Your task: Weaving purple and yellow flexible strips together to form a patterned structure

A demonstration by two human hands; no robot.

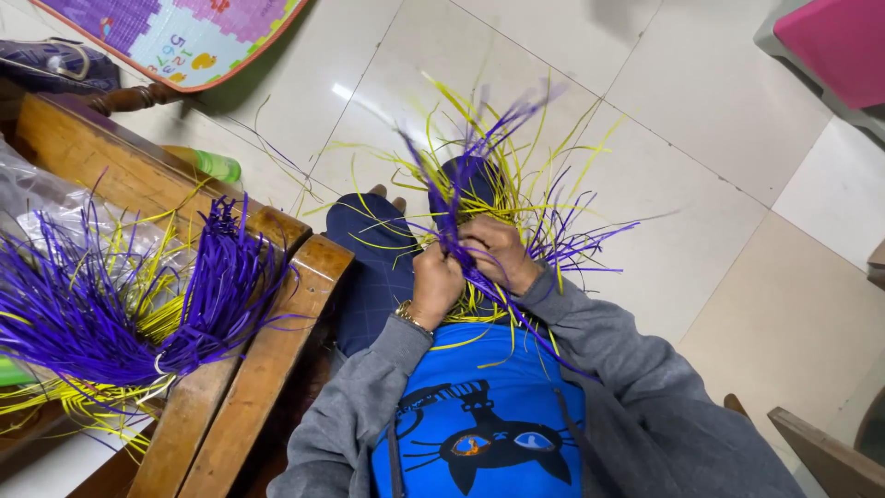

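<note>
Lying at far left on the wooden seat (267, 304): one tied bundle of purple strips (111, 314) over loose yellow ones, beside one green bottle (217, 166). Resting over the lap at centre: one tangle of purple and yellow strips (479, 166), fanning outward. Looking light, springy and slick, likely kinking if bent hard; best pinching low, where strands are crossing. Closing tight on that crossing: left hand (433, 281), then right hand (498, 254), both fisted around strands. Too many strands for counting. Showing at far right: one pink stool (830, 37).
</note>
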